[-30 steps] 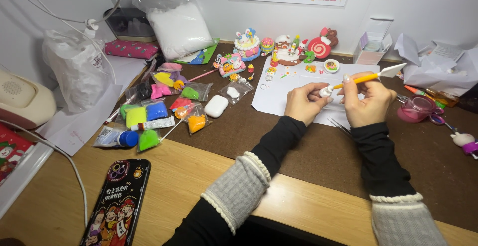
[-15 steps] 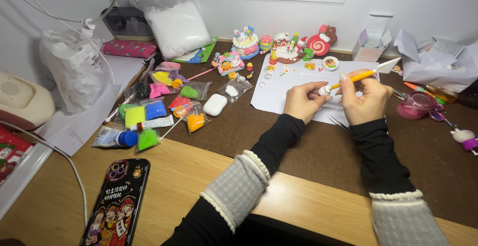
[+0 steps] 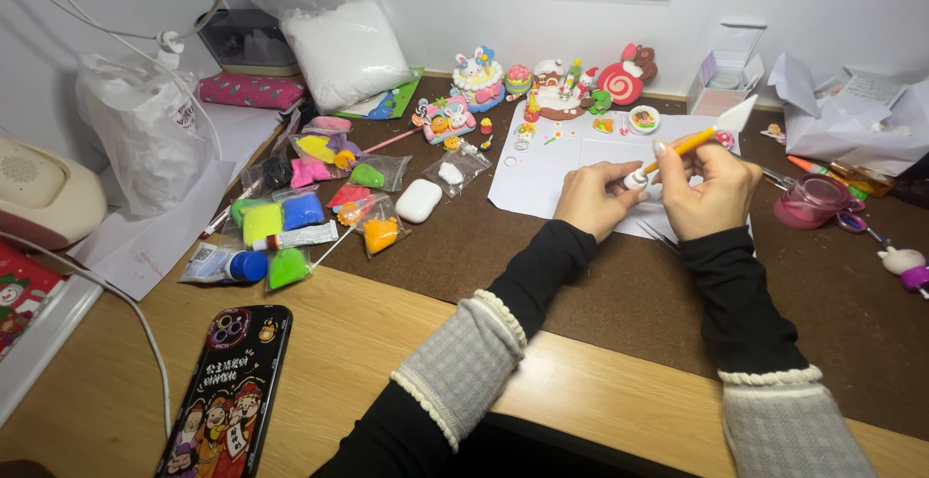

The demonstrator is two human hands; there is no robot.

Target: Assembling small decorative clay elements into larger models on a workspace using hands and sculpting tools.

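Over the white sheet point(image 3: 542, 183) we pinch a small white clay piece point(image 3: 635, 180) in our left hand point(image 3: 598, 197) while our right hand point(image 3: 711, 188) grips an orange-handled tool point(image 3: 682, 146), clay bags point(image 3: 319, 202) lying well to the left.

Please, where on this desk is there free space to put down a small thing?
Free: the brown mat between the clay bags and the left sleeve, and the wooden edge right of the phone. Crowded: the back row of clay figures and the paper near both hands.
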